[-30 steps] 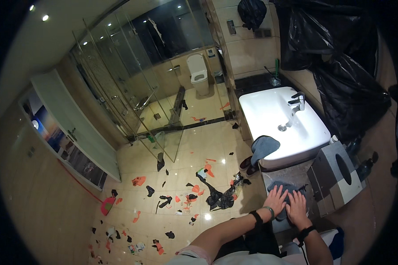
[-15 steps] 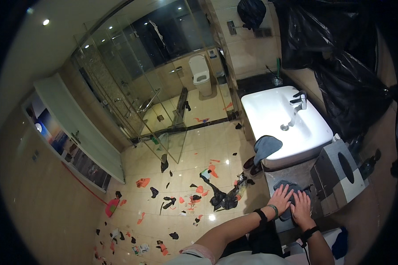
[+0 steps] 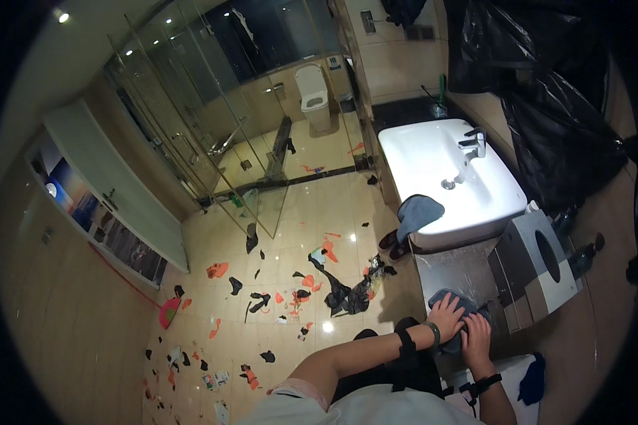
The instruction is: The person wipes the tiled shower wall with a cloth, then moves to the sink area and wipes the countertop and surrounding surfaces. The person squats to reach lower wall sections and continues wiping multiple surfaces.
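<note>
My left hand (image 3: 446,318) lies on a folded dark grey cloth (image 3: 471,304) on the counter (image 3: 448,264) beside the washbasin. Its fingers are stretched out and slightly spread. Just to its right, my right hand (image 3: 477,338) rests on the same cloth, fingers apart and a little bent. Both palms face down, and they cover much of the cloth. A second grey cloth (image 3: 420,212) drapes over the near left corner of the white washbasin (image 3: 411,152).
A silver tissue box (image 3: 528,273) stands right of my hands, near dark bottles (image 3: 586,256). Torn black plastic (image 3: 347,297) and orange scraps (image 3: 217,270) litter the tiled floor. A pink dustpan (image 3: 169,312) lies at left. Glass shower panels (image 3: 227,92) stand farther back.
The whole view has shifted slightly. Both hands stay on the cloth, and the fingers of my right hand look more bent than before.
</note>
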Available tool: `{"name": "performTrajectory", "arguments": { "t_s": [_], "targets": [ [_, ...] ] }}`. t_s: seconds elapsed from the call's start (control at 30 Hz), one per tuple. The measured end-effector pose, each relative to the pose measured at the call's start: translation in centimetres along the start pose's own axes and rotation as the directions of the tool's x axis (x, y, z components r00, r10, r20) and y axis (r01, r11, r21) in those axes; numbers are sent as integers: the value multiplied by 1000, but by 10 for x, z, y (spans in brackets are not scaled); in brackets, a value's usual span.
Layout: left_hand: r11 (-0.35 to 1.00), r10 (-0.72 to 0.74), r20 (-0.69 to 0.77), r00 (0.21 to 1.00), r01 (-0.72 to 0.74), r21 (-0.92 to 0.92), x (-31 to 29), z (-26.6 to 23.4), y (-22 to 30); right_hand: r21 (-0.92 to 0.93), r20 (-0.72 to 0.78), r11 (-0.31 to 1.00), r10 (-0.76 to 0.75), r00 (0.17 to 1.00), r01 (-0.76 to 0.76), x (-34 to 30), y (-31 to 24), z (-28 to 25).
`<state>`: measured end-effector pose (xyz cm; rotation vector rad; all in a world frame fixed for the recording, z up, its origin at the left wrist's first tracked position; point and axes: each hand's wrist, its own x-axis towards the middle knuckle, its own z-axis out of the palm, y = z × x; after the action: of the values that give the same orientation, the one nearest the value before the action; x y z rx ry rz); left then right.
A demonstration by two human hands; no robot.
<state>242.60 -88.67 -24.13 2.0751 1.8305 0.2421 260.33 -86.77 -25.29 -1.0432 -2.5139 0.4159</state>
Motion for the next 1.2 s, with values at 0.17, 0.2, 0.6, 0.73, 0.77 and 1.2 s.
{"name": "performTrajectory", "arguments": {
  "t_s": [0.17, 0.2, 0.6, 0.73, 0.77, 1.2],
  "targets": [
    [972, 44, -167, 985, -81, -220, 12, -9, 32, -9, -42, 997, 76, 996, -76, -3, 30, 5],
    [961, 69, -173, 983, -112, -252, 13, -14, 38, -26, -95, 996, 82, 992, -85, -2, 40, 8],
    [835, 194, -312, 930, -324, -445, 52, -38, 95, 246, -180, 941, 281, 943, -234, 4, 57, 3],
    [838, 208, -382, 900, -366, -405, 64, -40, 94, 150, -188, 973, 205, 961, -178, 7, 56, 5],
    [834, 226, -412, 883, -394, -387, 64, -42, 94, 138, -194, 975, 200, 960, -175, 8, 57, 4],
    [835, 297, -574, 763, -499, -231, 86, -77, 114, -53, -230, 971, 215, 949, -233, 2, 60, 14]
  ]
}}
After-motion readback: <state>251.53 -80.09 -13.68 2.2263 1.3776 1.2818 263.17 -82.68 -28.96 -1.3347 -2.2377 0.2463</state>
